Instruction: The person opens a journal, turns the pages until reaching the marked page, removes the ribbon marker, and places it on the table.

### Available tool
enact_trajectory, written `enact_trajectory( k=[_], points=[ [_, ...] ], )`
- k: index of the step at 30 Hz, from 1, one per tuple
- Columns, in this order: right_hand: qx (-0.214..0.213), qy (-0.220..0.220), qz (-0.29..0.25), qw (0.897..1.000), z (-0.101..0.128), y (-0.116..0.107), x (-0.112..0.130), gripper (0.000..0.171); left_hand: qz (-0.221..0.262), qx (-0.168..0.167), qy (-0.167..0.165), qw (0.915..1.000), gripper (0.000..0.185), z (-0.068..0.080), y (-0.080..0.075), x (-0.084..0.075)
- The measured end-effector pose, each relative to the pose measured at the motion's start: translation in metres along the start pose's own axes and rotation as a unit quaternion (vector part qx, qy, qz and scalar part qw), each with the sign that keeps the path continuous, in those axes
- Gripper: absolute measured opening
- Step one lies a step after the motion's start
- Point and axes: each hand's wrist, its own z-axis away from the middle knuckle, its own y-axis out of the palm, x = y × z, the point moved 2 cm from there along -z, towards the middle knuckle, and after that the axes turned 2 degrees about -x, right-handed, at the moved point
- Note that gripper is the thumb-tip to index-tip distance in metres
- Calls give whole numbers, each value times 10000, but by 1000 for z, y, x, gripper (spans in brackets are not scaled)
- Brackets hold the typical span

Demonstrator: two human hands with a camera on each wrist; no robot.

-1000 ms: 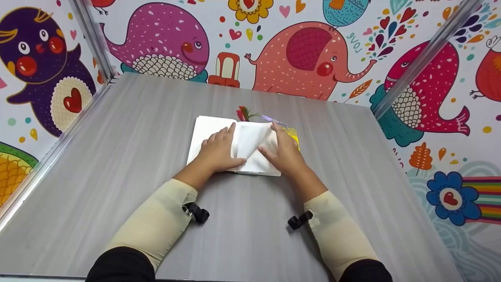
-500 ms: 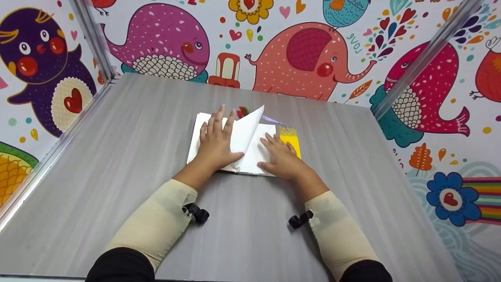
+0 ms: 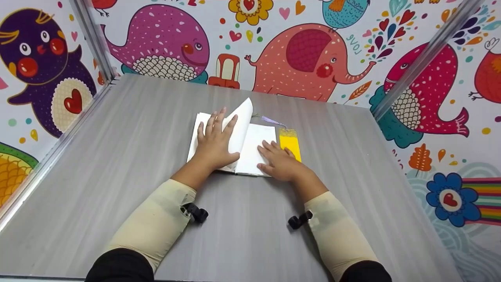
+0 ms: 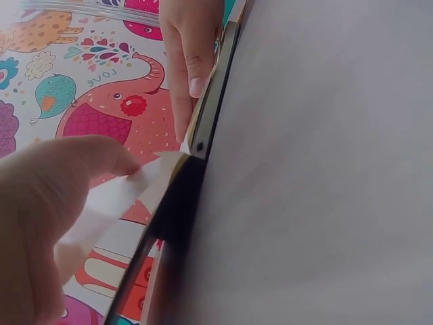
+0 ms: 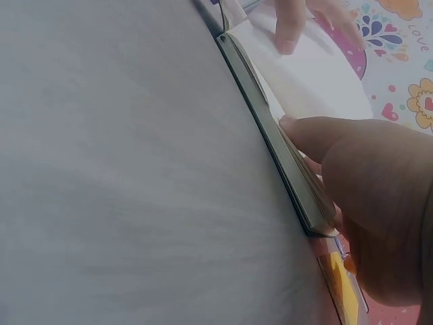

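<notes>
A thick book (image 3: pixel 256 147) lies open on the grey table, its visible pages plain white. One page (image 3: pixel 244 119) stands curled up beside my left hand (image 3: pixel 214 147), which lies spread over the left side with the thumb toward the spine. My right hand (image 3: pixel 281 162) rests on the right page, fingers extended. In the right wrist view, its thumb sits at the near edge of the page stack (image 5: pixel 270 128). Just right of the book, partly under my right hand, is a yellow bookmark-like strip (image 3: pixel 289 141) with a purple tassel (image 3: pixel 271 120).
A green tip (image 3: pixel 255 115) shows behind the raised page; the rest of that thing is hidden. Walls with cartoon animals (image 3: pixel 301 62) and metal corner posts (image 3: pixel 426 58) border the grey table (image 3: pixel 148 117) at the back and sides.
The page has swung from the right side over toward the left and now stands raised. My right hand has come down onto the right page, uncovering the yellow strip; my left fingers have spread.
</notes>
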Motion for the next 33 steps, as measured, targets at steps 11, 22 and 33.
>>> enact_trajectory(
  k=[11,22,33],
  points=[
    [47,109,-14,9999,1,1,0,79,-199,411,-87,9989,105,1,4,6],
    [14,134,-56,9999,1,1,0,78,-179,1700,-302,9848,77,6,10,10],
    [-187,30,-245,9995,5,-11,1,66,-16,2403,-225,9704,67,4,16,12]
  ],
)
